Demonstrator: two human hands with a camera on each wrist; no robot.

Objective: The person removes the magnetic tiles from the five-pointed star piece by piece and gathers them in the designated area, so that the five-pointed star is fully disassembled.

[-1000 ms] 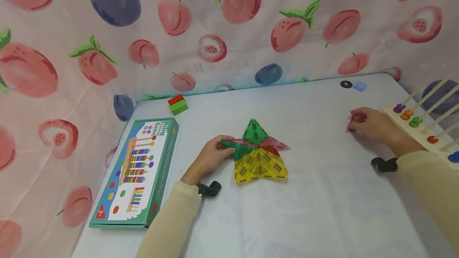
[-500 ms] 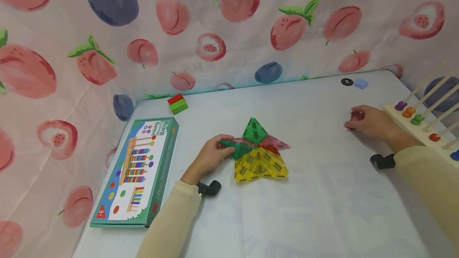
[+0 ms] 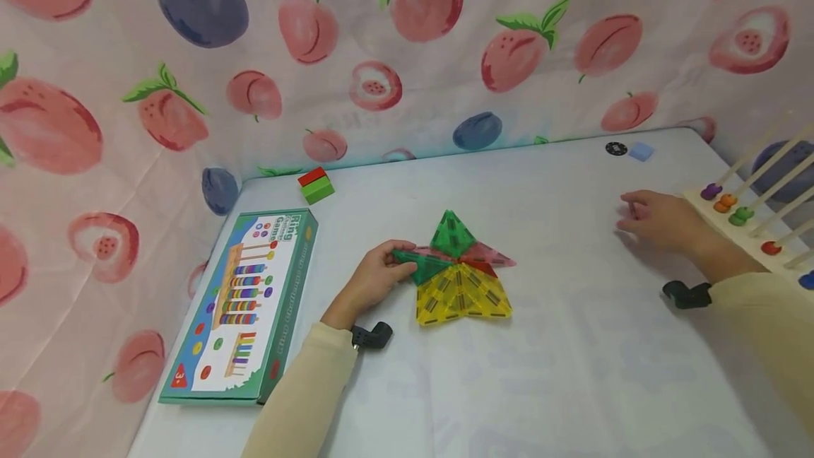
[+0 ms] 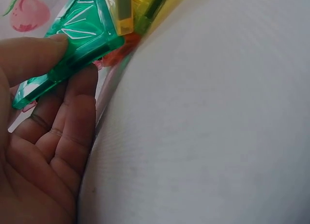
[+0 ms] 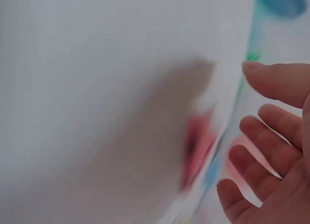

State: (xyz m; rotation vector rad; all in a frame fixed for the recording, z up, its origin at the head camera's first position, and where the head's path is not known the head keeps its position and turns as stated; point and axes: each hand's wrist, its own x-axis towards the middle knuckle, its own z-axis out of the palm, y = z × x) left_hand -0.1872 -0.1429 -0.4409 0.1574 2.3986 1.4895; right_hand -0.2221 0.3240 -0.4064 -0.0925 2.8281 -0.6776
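My left hand (image 3: 371, 280) pinches a translucent green triangular magnetic tile (image 4: 82, 27) between thumb and fingertips. That tile is part of a star-like tile shape on the table, with yellow tiles (image 3: 463, 294) at the front, another green piece (image 3: 452, 234) at the back, a pink tile (image 3: 491, 254) and a red one (image 3: 482, 268). My right hand (image 3: 664, 223) is off to the right with spread, relaxed fingers and nothing in them. Beyond those fingers in the right wrist view lies a blurred pink-red tile (image 5: 198, 151), mostly hidden by the hand in the head view.
A ring game box (image 3: 248, 302) lies at the left, with red and green blocks (image 3: 316, 189) behind it. Far right stands a wooden peg rack (image 3: 718, 221) with coloured rings. A black disc (image 3: 616, 149) and a light blue piece (image 3: 641, 152) lie near the back edge.
My right hand has let go of the pink-red tile; its fingers have spread and it has drawn slightly back. The left hand stays in place on the green tile.
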